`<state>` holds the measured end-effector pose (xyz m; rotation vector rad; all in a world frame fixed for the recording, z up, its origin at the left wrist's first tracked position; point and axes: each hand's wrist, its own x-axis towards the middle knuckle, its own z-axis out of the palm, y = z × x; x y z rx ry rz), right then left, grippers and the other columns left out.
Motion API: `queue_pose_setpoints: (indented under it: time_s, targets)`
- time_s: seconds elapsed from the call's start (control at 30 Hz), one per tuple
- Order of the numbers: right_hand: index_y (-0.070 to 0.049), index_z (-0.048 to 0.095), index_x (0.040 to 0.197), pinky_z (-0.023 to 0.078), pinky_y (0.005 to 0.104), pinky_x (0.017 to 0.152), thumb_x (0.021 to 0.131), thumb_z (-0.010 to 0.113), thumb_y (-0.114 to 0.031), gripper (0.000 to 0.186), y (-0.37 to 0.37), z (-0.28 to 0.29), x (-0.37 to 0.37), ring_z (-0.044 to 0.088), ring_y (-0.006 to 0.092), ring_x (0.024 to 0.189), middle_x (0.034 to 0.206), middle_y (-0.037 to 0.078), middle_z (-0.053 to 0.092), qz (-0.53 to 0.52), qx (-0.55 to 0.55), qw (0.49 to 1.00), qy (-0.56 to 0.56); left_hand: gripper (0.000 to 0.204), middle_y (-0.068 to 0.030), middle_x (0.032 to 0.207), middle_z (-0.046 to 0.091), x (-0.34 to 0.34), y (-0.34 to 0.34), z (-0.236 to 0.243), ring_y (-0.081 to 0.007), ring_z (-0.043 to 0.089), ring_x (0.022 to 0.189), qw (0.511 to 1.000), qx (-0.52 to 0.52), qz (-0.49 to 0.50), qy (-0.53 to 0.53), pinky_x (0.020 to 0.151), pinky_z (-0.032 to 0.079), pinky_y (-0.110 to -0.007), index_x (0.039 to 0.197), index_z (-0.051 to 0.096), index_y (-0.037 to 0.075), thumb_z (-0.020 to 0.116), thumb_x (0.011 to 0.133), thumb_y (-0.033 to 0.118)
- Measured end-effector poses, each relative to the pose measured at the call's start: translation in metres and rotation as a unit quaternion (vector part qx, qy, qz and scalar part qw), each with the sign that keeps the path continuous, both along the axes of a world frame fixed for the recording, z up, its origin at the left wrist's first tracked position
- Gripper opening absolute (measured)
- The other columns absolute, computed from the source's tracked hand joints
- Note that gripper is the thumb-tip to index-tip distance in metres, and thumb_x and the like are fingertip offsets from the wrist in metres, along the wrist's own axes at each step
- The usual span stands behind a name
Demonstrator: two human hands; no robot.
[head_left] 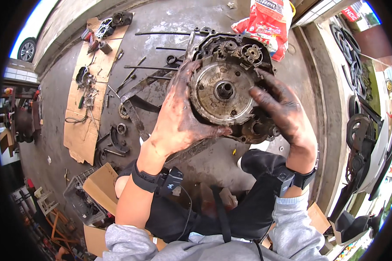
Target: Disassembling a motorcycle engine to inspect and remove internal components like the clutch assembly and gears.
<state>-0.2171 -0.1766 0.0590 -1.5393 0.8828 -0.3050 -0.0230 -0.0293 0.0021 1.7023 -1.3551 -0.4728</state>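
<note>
A round metal disc with a toothed rim (220, 104) lies over an open, greasy engine case (272, 65). The end of a shaft (224, 89) shows at its centre. My left hand (178, 108) grips the disc's left edge, fingers along the upper left and thumb near the lower rim. At the opposite side, my right hand (285, 106) has its thumb on the disc's right edge and its fingers against the rim and case. Both hands are smeared with black grease. Small gears (251, 53) are visible in the upper part of the case; its underside is hidden.
Parts lie on a cardboard sheet (76, 130) at the left. Rods, bars and a curved part (117, 139) are on the floor nearby. A red and white bag (265, 26) stands behind the case. A grey crate (80, 198) is at lower left; tyres (347, 43) line the right.
</note>
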Motion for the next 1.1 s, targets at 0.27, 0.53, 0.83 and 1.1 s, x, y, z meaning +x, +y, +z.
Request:
queue_pose_setpoints:
  time_s: [0.27, 0.53, 0.83, 1.1]
  targets:
    - [-0.011, 0.068, 0.127, 0.051, 0.0362, 0.09, 0.091, 0.066, -0.009, 0.037, -0.014, -0.024, 0.007, 0.065, 0.0306, 0.102, 0.117, 0.023, 0.064, 0.119, -0.152, 0.981, -0.029, 0.129, -0.0186, 0.145, 0.051, 0.001, -0.003, -0.005, -0.0298, 0.055, 0.131, 0.999, -0.045, 0.004, 0.019, 0.113, 0.043, -0.039, 0.149, 0.037, -0.004, 0.102, 0.045, 0.035]
    - [0.015, 0.055, 0.127, 0.05, 0.0309, 0.087, 0.088, 0.071, -0.018, 0.054, 0.0, -0.032, 0.005, 0.062, 0.0181, 0.101, 0.109, 0.016, 0.066, -0.067, 0.032, 0.996, -0.056, 0.116, -0.0221, 0.139, 0.055, -0.006, -0.009, 0.008, -0.039, 0.055, 0.13, 0.985, -0.118, -0.038, -0.116, 0.113, 0.042, -0.05, 0.145, 0.043, -0.001, 0.099, 0.051, 0.036]
    - [0.001, 0.069, 0.097, 0.05, 0.0446, 0.083, 0.088, 0.061, -0.017, 0.021, -0.019, -0.03, -0.002, 0.061, 0.0412, 0.094, 0.107, 0.024, 0.061, 0.172, -0.379, 0.908, -0.04, 0.038, -0.02, 0.105, 0.062, 0.01, 0.001, -0.006, -0.037, 0.061, 0.086, 0.964, -0.14, 0.077, -0.214, 0.075, 0.049, -0.049, 0.122, 0.065, 0.004, 0.074, 0.089, 0.02]
    - [0.0, 0.065, 0.096, 0.047, 0.0481, 0.076, 0.078, 0.063, -0.016, 0.024, -0.022, -0.04, 0.001, 0.057, 0.0429, 0.084, 0.089, 0.023, 0.055, 0.185, -0.508, 0.835, -0.101, 0.027, -0.0235, 0.091, 0.064, 0.016, 0.004, 0.039, -0.042, 0.065, 0.078, 0.964, 0.176, 0.039, -0.194, 0.067, 0.053, -0.048, 0.109, 0.07, 0.004, 0.065, 0.084, 0.012]
